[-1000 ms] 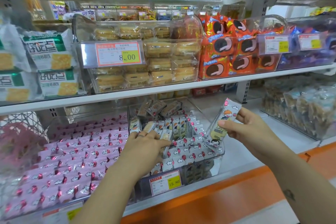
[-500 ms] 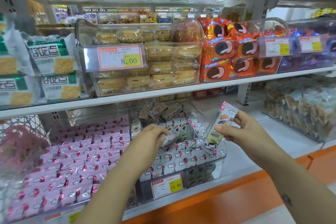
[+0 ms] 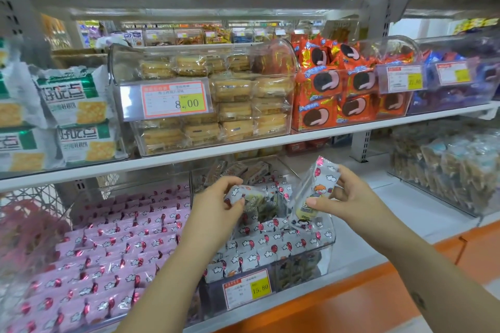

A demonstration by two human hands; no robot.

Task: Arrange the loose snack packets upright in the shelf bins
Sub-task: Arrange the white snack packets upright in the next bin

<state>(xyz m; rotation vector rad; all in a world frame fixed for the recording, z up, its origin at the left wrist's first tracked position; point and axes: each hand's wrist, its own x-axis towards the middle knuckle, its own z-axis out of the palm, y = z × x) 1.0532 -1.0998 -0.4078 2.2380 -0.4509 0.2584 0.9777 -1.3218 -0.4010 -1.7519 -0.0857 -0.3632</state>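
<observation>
Raised white foil snack packet [image 3: 315, 192] over clear plastic bin [image 3: 328, 240]: red balloon, white clouds, orange-haired cartoon figure, pale yellow patch low down. Smaller white crinkled packet [image 3: 254, 194] left of it: red balloon, cloud print. Upright white packet rows [image 3: 273, 249] in bin: repeating red balloons, white clouds. Pink packet rows [image 3: 108, 246] alongside: pink ground, dark red balloons, white clouds. Rectangular price label [image 3: 247, 289]: white, red border, yellow block. Orange-red biscuit packets [image 3: 324, 89] above: black biscuit, pink cream picture. Green-and-white cracker bags [image 3: 75, 97]: golden cracker picture. Orange base strip [image 3: 351, 305] at bottom.

Snack packets [image 3: 270, 249] in the middle bin [image 3: 324, 262], fuller bin [image 3: 89, 197] just left.
</observation>
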